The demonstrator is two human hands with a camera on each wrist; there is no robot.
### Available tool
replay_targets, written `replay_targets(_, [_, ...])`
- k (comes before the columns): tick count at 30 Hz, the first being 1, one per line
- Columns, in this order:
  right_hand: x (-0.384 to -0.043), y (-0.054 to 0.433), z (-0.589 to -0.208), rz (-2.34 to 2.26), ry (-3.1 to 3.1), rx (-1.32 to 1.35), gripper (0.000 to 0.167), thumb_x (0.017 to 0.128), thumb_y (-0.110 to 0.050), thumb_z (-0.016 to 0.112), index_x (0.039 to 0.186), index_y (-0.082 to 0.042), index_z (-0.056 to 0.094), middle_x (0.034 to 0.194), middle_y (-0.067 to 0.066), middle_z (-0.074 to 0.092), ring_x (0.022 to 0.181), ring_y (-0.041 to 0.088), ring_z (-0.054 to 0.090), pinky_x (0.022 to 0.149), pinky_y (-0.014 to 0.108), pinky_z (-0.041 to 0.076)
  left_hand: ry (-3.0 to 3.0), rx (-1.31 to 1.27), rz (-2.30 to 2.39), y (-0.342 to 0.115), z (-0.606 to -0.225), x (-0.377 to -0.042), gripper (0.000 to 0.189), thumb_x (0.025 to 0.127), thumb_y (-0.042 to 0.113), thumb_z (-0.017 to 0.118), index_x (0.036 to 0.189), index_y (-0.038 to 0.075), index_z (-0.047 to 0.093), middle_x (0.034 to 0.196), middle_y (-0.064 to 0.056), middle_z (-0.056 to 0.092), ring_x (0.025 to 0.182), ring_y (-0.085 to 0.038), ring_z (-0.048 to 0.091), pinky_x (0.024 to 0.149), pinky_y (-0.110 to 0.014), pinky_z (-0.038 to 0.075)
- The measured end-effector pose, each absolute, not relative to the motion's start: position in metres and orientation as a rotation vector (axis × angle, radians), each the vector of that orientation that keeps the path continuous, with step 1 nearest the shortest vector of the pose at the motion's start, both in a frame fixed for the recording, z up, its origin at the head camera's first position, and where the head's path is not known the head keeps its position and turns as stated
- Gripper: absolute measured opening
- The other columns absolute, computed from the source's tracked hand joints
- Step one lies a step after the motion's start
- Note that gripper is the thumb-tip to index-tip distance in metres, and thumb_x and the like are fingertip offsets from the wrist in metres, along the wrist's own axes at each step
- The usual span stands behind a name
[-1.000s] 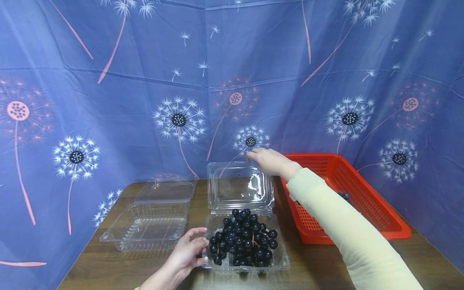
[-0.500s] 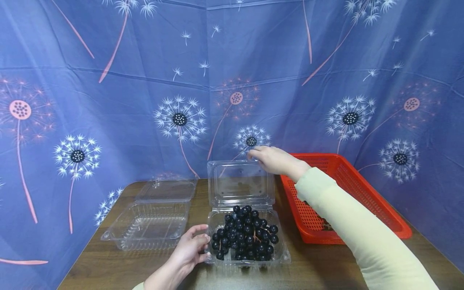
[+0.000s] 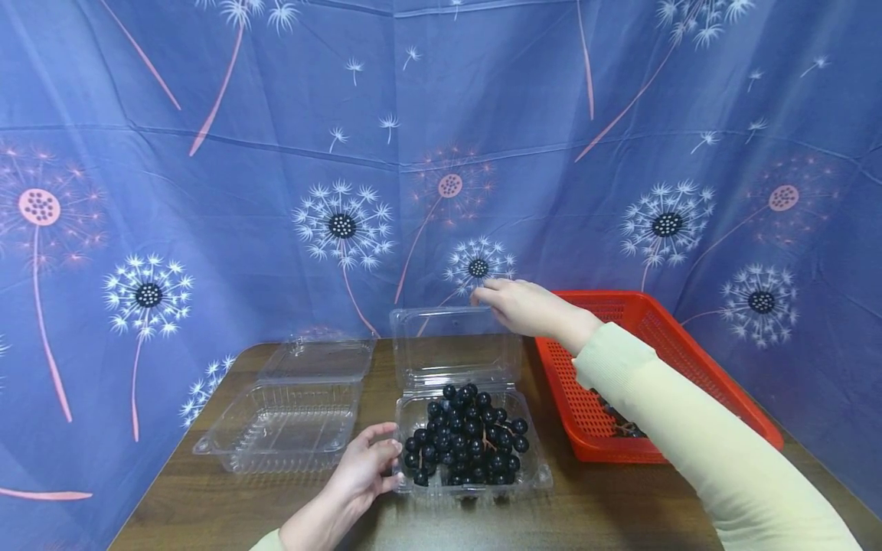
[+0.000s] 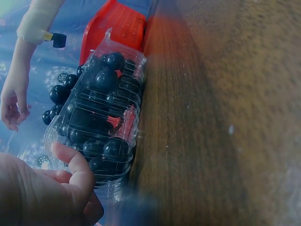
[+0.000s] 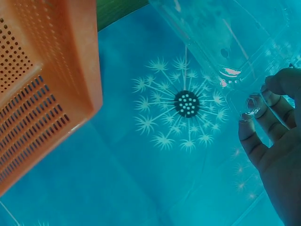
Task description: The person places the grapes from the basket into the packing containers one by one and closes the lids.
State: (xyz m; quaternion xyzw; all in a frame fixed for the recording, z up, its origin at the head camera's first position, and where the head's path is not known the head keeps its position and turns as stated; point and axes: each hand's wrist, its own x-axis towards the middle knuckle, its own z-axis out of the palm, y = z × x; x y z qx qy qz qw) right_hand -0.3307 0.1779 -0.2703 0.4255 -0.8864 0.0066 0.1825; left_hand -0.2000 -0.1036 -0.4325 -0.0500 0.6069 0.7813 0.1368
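Head view: dark grapes [image 3: 470, 438] lie in the clear box [image 3: 541, 476] just right of your left hand [image 3: 365, 467]. Left wrist view: that hand grips the box's side. Right wrist view: your right hand [image 5: 283, 162] pinches the lid [image 5: 235, 41] by its corner.

The clear clamshell container [image 3: 534, 461] has slid back across the table [image 3: 227, 497], toward the back edge, compared with a second ago, carrying its black grapes [image 3: 468, 436] along. The left hand [image 3: 367, 467] at its left side has gone back with it. The bright white glare on the raised lid [image 3: 448, 352] has vanished. The right hand [image 3: 527, 308] has edged rightward at the lid's top corner, and its pale sleeve [image 3: 710, 444] has swung right over the red basket [image 3: 598, 310], covering some dark grapes and uncovering others [image 3: 632, 431] left of the arm.
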Motion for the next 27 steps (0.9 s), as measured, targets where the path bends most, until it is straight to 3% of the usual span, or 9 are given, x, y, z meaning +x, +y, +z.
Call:
replay_targets(4, [-0.324, 0.178, -0.270, 0.025, -2.455, 1.233, 0.031, 0.086, 0.003, 0.055, 0.112, -0.013, 0.062, 0.105, 0.001, 0.063, 0.100, 0.019, 0.062, 0.081, 0.037, 0.053, 1.749, -0.142, 2.271, -0.102, -0.433, -0.200, 0.050, 0.088, -0.002, 0.052, 0.133, -0.005, 0.029, 0.082, 0.002, 0.048, 0.069, -0.008, 0.046, 0.059, -0.022, 0.048])
replay_targets(14, [-0.310, 0.182, -0.275, -0.026, -2.361, 1.244, 0.035, 0.082, 0.004, 0.058, 0.113, -0.013, 0.061, 0.103, 0.001, 0.063, 0.099, 0.020, 0.063, 0.070, 0.033, 0.054, 1.754, -0.120, 2.258, -0.103, -0.434, -0.202, 0.049, 0.088, -0.001, 0.051, 0.132, -0.005, 0.029, 0.080, 0.003, 0.049, 0.068, -0.008, 0.045, 0.058, -0.022, 0.048])
replay_targets(27, [-0.285, 0.183, -0.282, -0.100, -2.258, 1.240, 0.037, 0.077, 0.003, 0.061, 0.110, -0.014, 0.061, 0.089, 0.001, 0.056, 0.074, 0.016, 0.055, 0.055, 0.027, 0.046, 1.772, -0.126, 2.244, -0.104, -0.433, -0.204, 0.049, 0.088, 0.000, 0.052, 0.132, -0.004, 0.031, 0.079, 0.003, 0.050, 0.069, -0.009, 0.045, 0.058, -0.022, 0.047])
